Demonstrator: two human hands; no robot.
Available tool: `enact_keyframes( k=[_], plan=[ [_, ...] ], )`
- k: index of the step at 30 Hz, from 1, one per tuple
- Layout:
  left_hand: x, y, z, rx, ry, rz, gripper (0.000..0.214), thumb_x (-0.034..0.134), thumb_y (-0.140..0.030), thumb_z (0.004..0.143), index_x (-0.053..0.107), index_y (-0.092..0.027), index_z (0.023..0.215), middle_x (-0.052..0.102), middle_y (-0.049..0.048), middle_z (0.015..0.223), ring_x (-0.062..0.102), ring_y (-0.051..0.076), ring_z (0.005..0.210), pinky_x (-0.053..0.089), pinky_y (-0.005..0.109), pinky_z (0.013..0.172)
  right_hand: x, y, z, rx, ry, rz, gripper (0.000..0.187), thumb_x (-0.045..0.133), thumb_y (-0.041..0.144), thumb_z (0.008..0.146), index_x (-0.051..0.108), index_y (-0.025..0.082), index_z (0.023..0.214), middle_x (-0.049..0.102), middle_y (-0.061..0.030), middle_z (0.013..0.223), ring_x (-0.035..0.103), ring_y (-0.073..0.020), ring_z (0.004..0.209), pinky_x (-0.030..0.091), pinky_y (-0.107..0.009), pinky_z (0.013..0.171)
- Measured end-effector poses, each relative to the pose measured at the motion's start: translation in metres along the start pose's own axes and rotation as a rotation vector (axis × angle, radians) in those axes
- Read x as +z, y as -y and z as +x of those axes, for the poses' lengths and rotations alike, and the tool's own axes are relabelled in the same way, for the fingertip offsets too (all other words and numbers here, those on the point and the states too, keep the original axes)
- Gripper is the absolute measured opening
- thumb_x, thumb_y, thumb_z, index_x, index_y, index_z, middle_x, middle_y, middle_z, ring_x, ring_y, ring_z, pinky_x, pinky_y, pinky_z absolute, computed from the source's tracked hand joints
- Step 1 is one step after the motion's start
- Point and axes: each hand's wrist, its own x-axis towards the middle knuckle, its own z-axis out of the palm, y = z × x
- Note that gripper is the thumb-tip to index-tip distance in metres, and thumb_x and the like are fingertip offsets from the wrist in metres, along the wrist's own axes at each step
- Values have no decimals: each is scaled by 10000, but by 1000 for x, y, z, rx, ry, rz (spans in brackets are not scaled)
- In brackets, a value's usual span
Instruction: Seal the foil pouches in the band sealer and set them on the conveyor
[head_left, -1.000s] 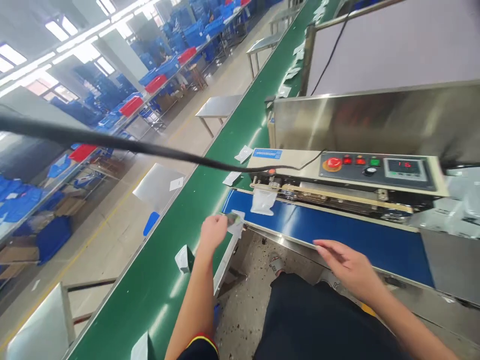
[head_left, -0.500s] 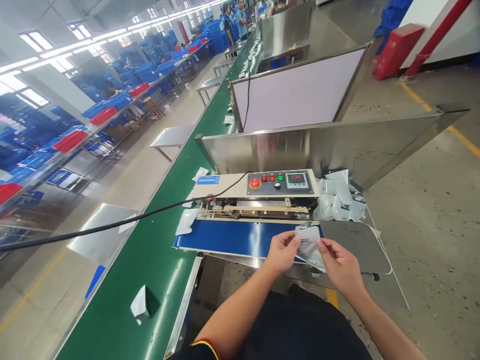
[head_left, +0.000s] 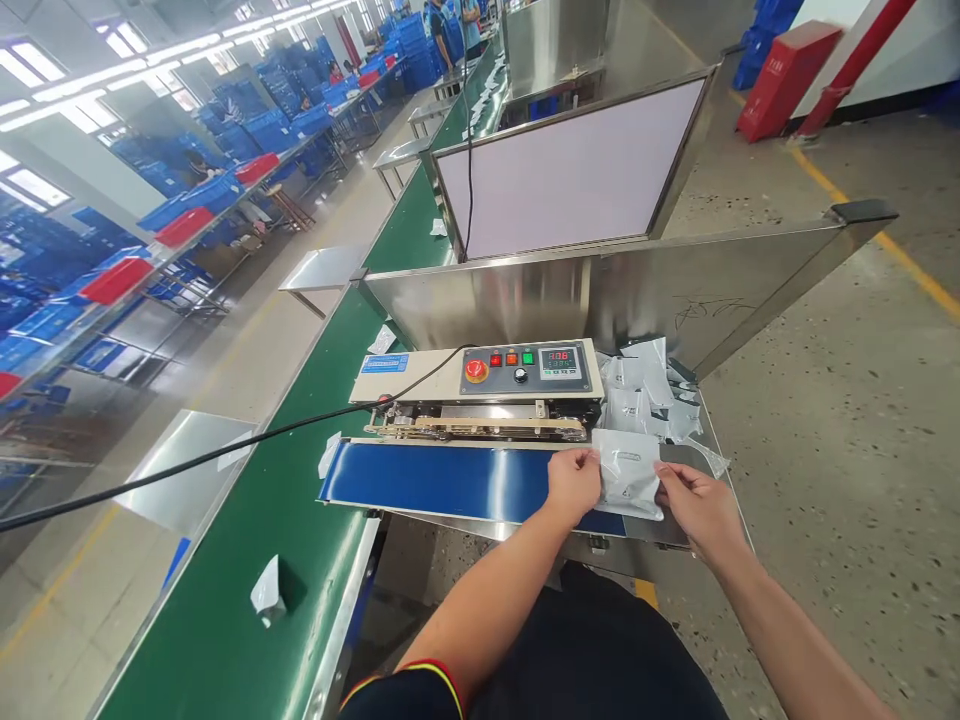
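Note:
A white plastic pouch (head_left: 630, 474) is stretched between my two hands at the right end of the sealing machine (head_left: 420, 375). My left hand (head_left: 574, 484) pinches its left edge, above the blue conveyor belt (head_left: 442, 475). On the opposite edge, the fingers of my right hand (head_left: 699, 505) are closed. The pouch's upper edge lies close to the machine's right-hand inlet. Just behind it, a pile of similar pouches (head_left: 637, 385) rests against the metal panel. The machine's control panel (head_left: 525, 368) shows lit red digits.
A long green conveyor (head_left: 300, 480) runs along the left, with a loose pouch (head_left: 268, 592) on it. A black cable (head_left: 247, 440) crosses in front of the machine. Behind stands a steel partition (head_left: 510, 295). People (head_left: 442, 35) are far off at the top.
The pouch has been lifted toward the machine's inlet and spread flatter, with both hands moving along. The white pouch at the belt's left end has shifted off onto the green conveyor. My view has shifted slightly.

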Motion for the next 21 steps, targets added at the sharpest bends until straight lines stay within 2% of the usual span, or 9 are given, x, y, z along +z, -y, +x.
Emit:
enact_keyframes(
  k=[3,6,9,13,17,19,21],
  plan=[
    [0,1,7,-109,-112,-29,343,789,-497,873,800,-188,724,643,0,649,536,173,648,458,296,681,8,3,8,126,-10,82,295,905,390,742,819,168,915,802,-96,829,782,-277,768,699,-323,669],
    [-9,3,13,-135,-160,-61,322,817,-459,844,774,-189,676,594,-14,613,504,167,633,463,303,683,20,4,12,137,22,88,226,912,320,761,807,167,890,796,-98,810,803,-297,796,714,-322,681],
    [-28,4,15,-121,-197,-77,288,816,-422,851,791,-181,694,625,-6,635,527,170,654,478,306,704,38,5,11,109,87,82,238,943,320,769,799,173,889,791,-94,794,817,-325,828,735,-358,697],
    [-60,4,10,-130,-233,-124,247,806,-383,874,835,-163,765,681,7,670,580,171,672,504,309,729,71,9,-1,113,156,59,243,930,311,787,795,146,902,784,-91,786,825,-312,848,740,-353,754],
    [-91,11,-2,-110,-210,-296,354,817,-485,891,839,-148,786,662,9,627,598,163,638,521,284,661,102,13,-19,124,189,25,225,879,275,802,796,131,953,796,-112,854,834,-299,895,732,-342,857],
    [-116,21,-11,-80,-252,-398,366,840,-500,886,849,-136,843,734,53,717,664,173,694,555,276,673,107,11,-28,126,197,1,230,866,282,802,789,145,969,804,-139,928,838,-311,956,717,-353,931],
    [-157,36,-22,-40,-380,-451,377,860,-487,884,865,-120,972,805,111,873,728,191,778,594,284,718,102,5,-35,125,188,-32,236,869,320,798,775,173,959,807,-175,1016,834,-346,1033,703,-369,978]
  ],
)
